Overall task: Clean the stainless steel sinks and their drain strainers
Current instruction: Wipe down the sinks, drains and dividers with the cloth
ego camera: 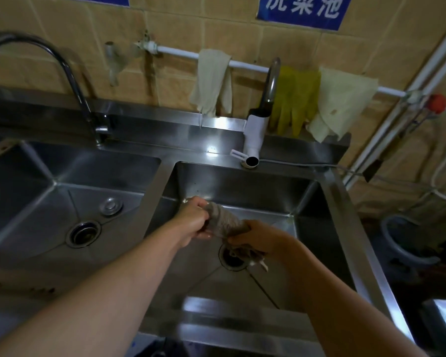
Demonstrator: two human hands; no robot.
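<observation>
Two stainless steel sinks stand side by side, the left sink point(36, 176) and the right sink point(242, 186). Over the right sink both hands hold a twisted grey cloth point(225, 220). My left hand point(194, 219) grips its far end, my right hand point(262, 239) grips its near end, and a frayed tail hangs below it. Under the cloth lies the right drain point(231, 261), partly hidden. The left drain point(83, 233) is open, with a round metal strainer plug point(111, 206) lying on the sink floor beside it.
A tall curved tap point(70, 73) rises behind the left sink and a white tap point(255, 135) behind the right. Cloths and yellow gloves point(294, 99) hang on a white pipe along the tiled wall. A basin point(402, 243) sits on the floor at the right.
</observation>
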